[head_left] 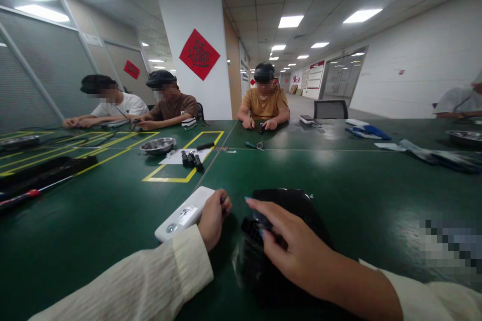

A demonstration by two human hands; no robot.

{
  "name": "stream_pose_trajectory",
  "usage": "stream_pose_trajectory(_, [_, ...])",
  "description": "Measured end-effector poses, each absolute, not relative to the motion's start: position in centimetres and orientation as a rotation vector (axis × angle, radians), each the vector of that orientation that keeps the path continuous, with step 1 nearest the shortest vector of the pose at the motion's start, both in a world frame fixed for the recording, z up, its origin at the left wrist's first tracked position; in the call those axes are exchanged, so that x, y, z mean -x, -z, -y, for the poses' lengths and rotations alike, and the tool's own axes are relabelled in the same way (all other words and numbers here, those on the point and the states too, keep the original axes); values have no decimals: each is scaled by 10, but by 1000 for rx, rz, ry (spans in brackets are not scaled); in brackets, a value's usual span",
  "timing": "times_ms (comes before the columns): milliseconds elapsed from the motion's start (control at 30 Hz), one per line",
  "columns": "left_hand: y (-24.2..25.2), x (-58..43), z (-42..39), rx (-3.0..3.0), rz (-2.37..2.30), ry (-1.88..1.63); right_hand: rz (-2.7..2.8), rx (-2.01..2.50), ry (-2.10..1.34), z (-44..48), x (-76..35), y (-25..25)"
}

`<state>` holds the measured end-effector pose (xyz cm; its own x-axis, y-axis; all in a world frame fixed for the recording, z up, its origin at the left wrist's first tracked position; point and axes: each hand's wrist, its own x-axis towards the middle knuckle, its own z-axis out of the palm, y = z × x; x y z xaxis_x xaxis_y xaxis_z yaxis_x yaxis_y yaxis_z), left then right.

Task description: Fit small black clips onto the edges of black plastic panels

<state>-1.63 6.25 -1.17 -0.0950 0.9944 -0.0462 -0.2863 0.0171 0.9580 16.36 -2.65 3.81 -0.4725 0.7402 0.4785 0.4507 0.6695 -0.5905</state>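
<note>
My left hand [214, 218] is closed in a loose fist on the table. Its curled fingers hide what they hold, if anything. Beside it, partly behind the wrist, lies a white oblong device [184, 214] with a label and a round spot. My right hand [291, 238] has its thumb and fingers around a small black plastic part [253, 229] with ridges. The index finger stretches out above that part. Beneath and behind this hand is a shiny black plastic bag [305, 205], partly hidden by the hand and forearm.
On the green table [124, 220], a metal bowl [158, 145] stands near several black parts [192, 159] on white paper. Pliers [256, 145] lie farther back. A long black tray [48, 175] is at left, blue gloves [367, 132] at right. Several people sit around the table.
</note>
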Motion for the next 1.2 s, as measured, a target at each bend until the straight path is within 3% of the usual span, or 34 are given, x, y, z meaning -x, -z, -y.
stream_pose_trajectory(400, [12,16,-60,-1048,-1141,-1361,2070,1441,327,14,-222,-75])
stream_pose_trajectory(833, [12,17,-58,-1153,-1179,-1336,2255,1511,127,-6,-222,-59])
stream_pose_trajectory(1200, [15,18,-60,-1169,-1156,-1335,2442,1418,80,13,-222,-75])
